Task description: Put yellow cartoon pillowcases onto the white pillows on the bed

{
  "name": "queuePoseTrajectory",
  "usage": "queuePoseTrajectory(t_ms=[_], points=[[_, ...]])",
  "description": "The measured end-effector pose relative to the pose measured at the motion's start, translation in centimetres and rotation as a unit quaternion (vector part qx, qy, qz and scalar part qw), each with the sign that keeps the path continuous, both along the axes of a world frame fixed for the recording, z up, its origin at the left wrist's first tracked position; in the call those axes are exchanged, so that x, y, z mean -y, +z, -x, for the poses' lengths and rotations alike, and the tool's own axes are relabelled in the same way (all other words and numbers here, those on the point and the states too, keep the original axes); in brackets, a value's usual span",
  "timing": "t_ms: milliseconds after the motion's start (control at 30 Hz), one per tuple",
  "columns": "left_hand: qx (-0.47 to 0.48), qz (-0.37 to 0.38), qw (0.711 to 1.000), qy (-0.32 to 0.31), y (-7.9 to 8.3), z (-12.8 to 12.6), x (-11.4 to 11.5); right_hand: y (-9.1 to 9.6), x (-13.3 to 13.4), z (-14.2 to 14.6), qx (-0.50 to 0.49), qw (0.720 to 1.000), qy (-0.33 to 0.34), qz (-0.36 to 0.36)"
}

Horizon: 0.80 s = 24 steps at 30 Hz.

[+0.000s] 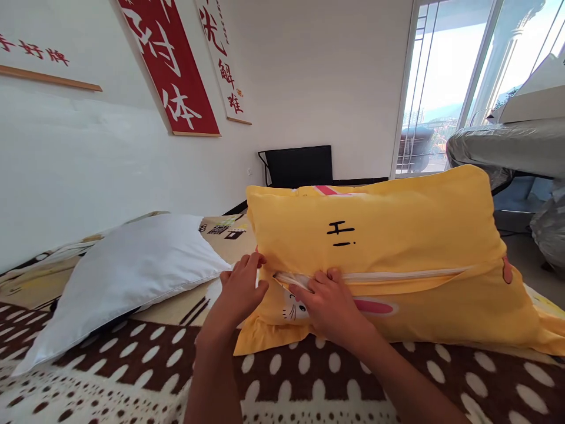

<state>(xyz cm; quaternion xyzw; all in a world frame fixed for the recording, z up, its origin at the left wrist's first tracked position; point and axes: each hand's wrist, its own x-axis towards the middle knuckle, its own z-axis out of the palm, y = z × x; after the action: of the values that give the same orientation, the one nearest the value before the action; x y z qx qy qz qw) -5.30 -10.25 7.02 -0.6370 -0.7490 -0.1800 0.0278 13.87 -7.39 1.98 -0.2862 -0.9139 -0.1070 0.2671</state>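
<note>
A yellow pillowcase (410, 227) with a pillow inside stands on its long side in front of me. It bears black "Hi" lettering and a rabbit print. Across its face runs a white zipper (397, 275), gaping at the left end, where white filling shows. My right hand (329, 297) is at this gap, its fingers bent and closed on the pillowcase by the zipper. My left hand (241, 288) touches the pillowcase's left edge, with thumb and fingers apart and nothing visible between them.
A white pillow (145, 259) lies to the left on the bed, over a brown and cream dotted blanket (273, 365). Behind stands a black panel (300, 165) by the wall. Plastic-wrapped furniture (512, 144) is at the right, near a glass door (445, 76).
</note>
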Motion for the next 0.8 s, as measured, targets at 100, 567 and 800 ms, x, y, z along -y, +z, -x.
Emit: queuePoseTrajectory(t_ms=[100, 567, 800], points=[[-0.003, 0.013, 0.985, -0.171, 0.0, 0.3, 0.8, 0.0, 0.3, 0.0, -0.029, 0.999, 0.007, -0.015], [0.075, 0.134, 0.975, -0.163, 2.2, 0.3, 3.8, 3.1, 4.7, -1.5, -0.069, 0.997, 0.035, -0.014], [0.089, 0.178, 0.962, -0.185, 3.0, 0.5, 6.1, 10.5, 1.3, -12.4, -0.164, 0.95, -0.167, -0.206]])
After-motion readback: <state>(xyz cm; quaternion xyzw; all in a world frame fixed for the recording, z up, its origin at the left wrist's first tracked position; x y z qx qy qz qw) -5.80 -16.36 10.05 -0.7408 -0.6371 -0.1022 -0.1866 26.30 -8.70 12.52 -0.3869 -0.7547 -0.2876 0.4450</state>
